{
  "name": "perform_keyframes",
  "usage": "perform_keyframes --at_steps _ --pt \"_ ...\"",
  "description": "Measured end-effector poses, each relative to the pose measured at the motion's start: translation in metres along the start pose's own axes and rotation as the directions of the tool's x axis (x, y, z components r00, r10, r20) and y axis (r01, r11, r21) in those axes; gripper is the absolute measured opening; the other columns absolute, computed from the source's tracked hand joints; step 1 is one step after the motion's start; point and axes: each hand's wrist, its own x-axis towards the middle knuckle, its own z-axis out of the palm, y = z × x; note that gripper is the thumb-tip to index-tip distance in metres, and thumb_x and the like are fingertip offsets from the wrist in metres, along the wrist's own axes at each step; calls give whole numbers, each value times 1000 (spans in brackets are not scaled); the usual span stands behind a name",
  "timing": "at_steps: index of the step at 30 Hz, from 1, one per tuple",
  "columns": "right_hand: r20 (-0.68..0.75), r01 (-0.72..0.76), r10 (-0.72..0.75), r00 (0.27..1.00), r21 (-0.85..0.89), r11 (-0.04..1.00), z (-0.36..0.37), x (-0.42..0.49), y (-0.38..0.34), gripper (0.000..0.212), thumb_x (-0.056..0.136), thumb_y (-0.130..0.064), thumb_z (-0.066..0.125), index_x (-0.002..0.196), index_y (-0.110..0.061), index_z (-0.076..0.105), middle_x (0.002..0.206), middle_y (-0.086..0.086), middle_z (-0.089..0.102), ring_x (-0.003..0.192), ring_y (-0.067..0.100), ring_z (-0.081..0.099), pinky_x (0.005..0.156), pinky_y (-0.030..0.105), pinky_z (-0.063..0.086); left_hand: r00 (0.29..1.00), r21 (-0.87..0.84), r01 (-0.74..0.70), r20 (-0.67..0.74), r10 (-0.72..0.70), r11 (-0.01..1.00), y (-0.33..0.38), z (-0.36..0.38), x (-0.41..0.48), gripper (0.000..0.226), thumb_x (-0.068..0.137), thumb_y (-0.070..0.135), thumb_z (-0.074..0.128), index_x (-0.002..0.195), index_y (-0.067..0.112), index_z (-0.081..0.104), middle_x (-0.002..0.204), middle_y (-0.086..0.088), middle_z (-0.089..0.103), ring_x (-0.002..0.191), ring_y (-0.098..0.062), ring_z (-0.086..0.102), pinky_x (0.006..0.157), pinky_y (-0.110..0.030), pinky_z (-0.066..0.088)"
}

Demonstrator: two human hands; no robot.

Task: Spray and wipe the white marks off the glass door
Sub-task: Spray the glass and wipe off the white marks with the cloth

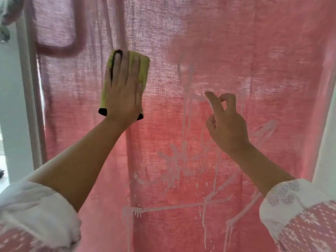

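The glass door [272, 79] fills the view, with a pink curtain behind it. White marks [174, 160] run in streaks and drips over the door's lower middle and right. My left hand [123, 91] lies flat on a yellow-green cloth with black corners [143, 68], pressing it against the glass at upper left of centre. My right hand [227, 124] hovers in front of the glass at the right, fingers loosely curled, with nothing in it. No spray bottle is in view.
A white door frame [29, 106] runs down the left edge, and a pale wall or frame [325, 142] stands at the right. A darker pink curved band [54, 50] shows through the glass at upper left.
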Motion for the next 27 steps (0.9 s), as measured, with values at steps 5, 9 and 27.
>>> perform_keyframes --at_steps 5,9,27 --pt "8 17 -17 1000 5 1000 1 1 8 63 81 0 57 139 -18 40 120 18 44 38 20 42 31 24 39 942 -18 322 -89 -322 947 53 18 3 53 102 21 30 151 4 20 157 -20 16 146 -36 11 119 -49 5" --pt "6 22 -22 1000 19 1000 3 0 7 61 81 0 57 138 -18 42 119 17 46 37 17 36 32 20 32 998 -14 -20 66 21 1000 43 15 -13 55 103 25 30 151 3 17 157 -22 12 146 -36 6 119 -50 2" --pt "-25 19 -16 1000 103 995 -3 0 14 60 84 -1 55 140 -17 40 116 15 45 38 18 38 30 24 34 891 -93 -431 110 440 897 55 16 14 50 104 23 32 150 5 26 157 -17 19 147 -32 12 120 -49 7"
